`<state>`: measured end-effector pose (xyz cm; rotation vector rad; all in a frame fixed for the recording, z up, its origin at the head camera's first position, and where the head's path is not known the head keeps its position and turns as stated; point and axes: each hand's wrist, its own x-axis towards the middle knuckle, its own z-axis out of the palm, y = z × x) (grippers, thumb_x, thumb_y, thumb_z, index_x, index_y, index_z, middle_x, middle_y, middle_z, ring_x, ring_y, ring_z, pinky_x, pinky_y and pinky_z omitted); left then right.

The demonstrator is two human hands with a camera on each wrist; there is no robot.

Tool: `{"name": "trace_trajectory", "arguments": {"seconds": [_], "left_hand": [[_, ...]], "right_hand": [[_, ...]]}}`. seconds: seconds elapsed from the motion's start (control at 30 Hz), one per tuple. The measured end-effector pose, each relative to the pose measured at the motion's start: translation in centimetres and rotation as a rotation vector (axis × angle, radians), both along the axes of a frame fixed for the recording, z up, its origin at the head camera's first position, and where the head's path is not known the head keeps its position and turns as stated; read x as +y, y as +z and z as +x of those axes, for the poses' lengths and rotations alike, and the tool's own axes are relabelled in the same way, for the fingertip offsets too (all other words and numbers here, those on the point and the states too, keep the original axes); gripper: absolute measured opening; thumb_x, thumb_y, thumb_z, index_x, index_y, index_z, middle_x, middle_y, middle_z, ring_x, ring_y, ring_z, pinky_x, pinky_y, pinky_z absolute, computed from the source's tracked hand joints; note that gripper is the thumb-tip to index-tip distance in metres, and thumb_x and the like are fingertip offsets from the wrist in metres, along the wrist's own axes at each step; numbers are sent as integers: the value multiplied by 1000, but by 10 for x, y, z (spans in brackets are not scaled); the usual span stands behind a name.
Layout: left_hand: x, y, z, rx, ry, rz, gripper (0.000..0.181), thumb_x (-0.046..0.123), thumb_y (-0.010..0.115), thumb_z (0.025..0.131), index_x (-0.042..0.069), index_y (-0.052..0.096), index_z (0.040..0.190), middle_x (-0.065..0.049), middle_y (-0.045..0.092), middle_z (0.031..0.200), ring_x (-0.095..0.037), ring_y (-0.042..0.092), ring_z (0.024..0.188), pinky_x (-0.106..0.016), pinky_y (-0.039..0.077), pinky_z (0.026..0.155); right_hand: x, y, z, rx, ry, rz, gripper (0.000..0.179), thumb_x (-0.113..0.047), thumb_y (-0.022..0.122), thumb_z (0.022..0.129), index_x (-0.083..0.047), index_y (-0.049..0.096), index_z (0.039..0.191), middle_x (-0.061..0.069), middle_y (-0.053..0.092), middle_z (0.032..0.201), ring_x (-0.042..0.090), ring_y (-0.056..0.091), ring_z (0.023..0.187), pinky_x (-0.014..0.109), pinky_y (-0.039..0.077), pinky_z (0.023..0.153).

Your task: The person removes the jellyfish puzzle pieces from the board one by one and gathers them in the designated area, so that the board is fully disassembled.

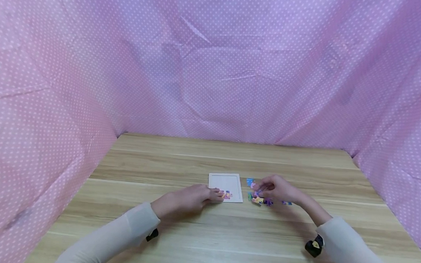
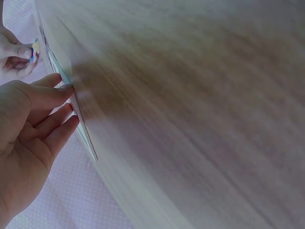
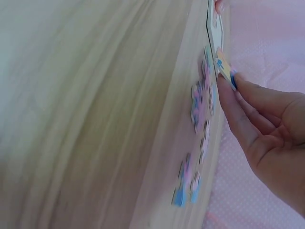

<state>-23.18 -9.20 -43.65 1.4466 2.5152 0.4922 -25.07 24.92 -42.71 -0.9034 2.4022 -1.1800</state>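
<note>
A white square puzzle tray (image 1: 224,181) lies on the table, with a few joined, colourful jigsaw pieces (image 1: 227,195) along its near edge. My left hand (image 1: 195,197) rests at the tray's near left corner. In the left wrist view its extended fingers (image 2: 64,129) touch the tray's edge. Just right of the tray, my right hand (image 1: 279,189) is over the loose pieces. Seen from the right wrist, thumb and fingers pinch one jigsaw piece (image 3: 226,69), yellow and blue, raised above the table.
Loose jigsaw pieces (image 3: 198,107) lie on the wooden table (image 1: 224,246) to the right of the tray, some overlapping. One small piece (image 1: 286,203) sits farther right, below the right wrist. A pink dotted cloth (image 1: 213,87) hangs behind the table and on both sides.
</note>
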Motion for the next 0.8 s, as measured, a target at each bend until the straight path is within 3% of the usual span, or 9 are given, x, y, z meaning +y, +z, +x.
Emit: {"name": "trace_trajectory", "arguments": {"seconds": [0.47, 0.8], "left_hand": [[-2, -3, -1, 21, -34, 5, 38, 3, 50, 104, 9, 58, 142, -10, 49, 148, -21, 45, 138, -34, 34, 114], [-2, -1, 1, 14, -25, -5, 38, 5, 49, 105, 8, 57, 143, -10, 48, 149, -21, 44, 139, -33, 32, 115]], "right_hand": [[40, 6, 12, -99, 41, -28, 12, 1, 69, 93, 7, 71, 102, 15, 72, 96, 16, 68, 85, 27, 57, 70], [63, 9, 21, -67, 117, -43, 14, 2, 70, 91, 8, 70, 103, 14, 72, 96, 17, 68, 85, 27, 57, 72]]}}
